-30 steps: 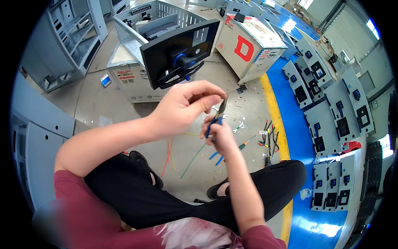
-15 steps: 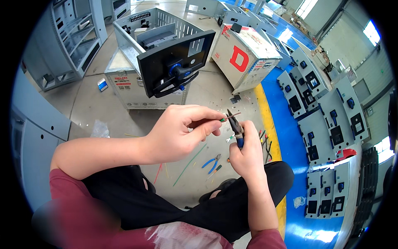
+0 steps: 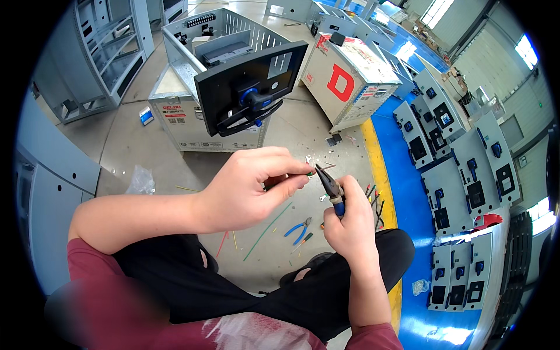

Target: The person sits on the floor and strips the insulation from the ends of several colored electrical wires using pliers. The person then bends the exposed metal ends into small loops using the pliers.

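Note:
My left hand [image 3: 248, 189] pinches a short green wire [image 3: 309, 172] between thumb and fingers, its end poking out to the right. My right hand [image 3: 352, 224] grips blue-handled needle-nose pliers [image 3: 330, 185], jaws pointing up-left and meeting the wire's tip. Both hands hover above my crossed legs in black trousers [image 3: 245, 291]. Below the hands, a second pair of blue-handled pliers [image 3: 299, 227] lies on the concrete floor.
Loose coloured wire pieces [image 3: 268, 226] lie on the floor. An open grey metal cabinet [image 3: 192, 99] with a black panel and blue knob [image 3: 251, 87] stands ahead, a white box [image 3: 350, 81] to its right. Grey panels [image 3: 461, 157] line the blue floor strip at right.
Both hands have risen and moved left across the view, and the view sits closer. The pliers' jaws have closed in on the wire tip held by my left hand.

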Demonstrator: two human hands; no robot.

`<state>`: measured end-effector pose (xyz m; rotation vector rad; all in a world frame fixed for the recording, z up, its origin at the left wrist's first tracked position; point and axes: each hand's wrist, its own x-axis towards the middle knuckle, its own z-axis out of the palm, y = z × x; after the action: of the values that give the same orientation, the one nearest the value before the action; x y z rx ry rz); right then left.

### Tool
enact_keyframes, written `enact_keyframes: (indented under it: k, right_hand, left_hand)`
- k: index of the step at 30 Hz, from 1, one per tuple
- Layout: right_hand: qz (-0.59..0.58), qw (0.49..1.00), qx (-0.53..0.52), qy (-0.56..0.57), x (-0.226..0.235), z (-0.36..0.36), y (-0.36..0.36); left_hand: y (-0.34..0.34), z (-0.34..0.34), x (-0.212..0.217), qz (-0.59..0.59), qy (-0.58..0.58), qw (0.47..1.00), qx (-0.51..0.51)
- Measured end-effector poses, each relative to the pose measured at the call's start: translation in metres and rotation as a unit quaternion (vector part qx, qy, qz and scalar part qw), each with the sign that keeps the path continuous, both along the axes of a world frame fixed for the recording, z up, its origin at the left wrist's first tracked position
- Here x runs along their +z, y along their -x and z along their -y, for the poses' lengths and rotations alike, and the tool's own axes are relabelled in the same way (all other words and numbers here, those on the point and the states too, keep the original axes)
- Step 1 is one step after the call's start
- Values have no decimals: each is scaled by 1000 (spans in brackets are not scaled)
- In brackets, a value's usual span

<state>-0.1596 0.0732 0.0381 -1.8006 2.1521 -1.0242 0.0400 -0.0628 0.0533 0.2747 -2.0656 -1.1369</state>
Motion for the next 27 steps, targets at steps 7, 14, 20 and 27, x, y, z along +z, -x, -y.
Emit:
enact_keyframes:
  k: [7,14,20,27]
  right_hand:
    - [34,998,12,-42,1,-2,-1]
    - [18,997,25,-75,0,-3,-1]
    - [99,983,96,-122,8,-8,-2]
    - [274,891,304,-198,15,-15,12]
  left_hand:
    - [0,1,2,25,-3,1000,9]
    - [-2,3,3,55,-60,997,-4]
    - [-4,-1,10,26,29,999,-14]
    - [-16,-10,18,-7,173,984,-50]
